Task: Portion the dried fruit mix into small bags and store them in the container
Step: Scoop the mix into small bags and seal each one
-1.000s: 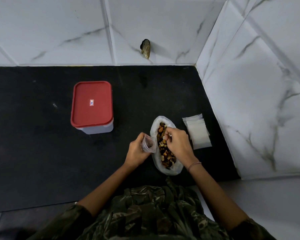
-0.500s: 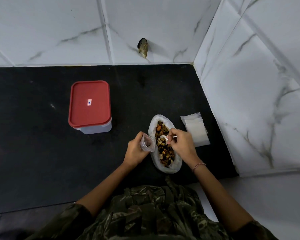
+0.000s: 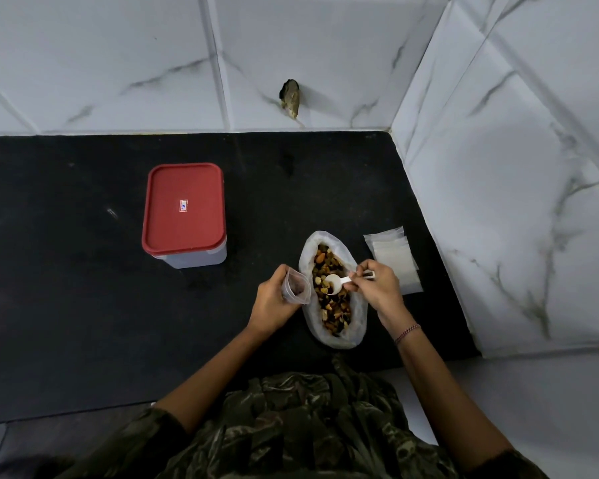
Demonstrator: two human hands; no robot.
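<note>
Nearest to us, our two hands worked over the black worktop [image 3: 83, 323]. Our left hand [image 3: 274, 300] gripped one small bag [image 3: 296, 288], its mouth open toward the one big bag [image 3: 336, 335] of dried fruit mix [image 3: 332, 309]. Our right hand [image 3: 377, 286] pinched the handle of one white spoon [image 3: 336, 283], whose bowl lay over the mix inside the big bag. Just right of this hand lay a flat pile of empty bags [image 3: 396, 262]; we could not count them. Farther left stood one container [image 3: 184, 216], well apart from the hands, with its red lid closed. Behind was the tiled wall [image 3: 118, 63].
</note>
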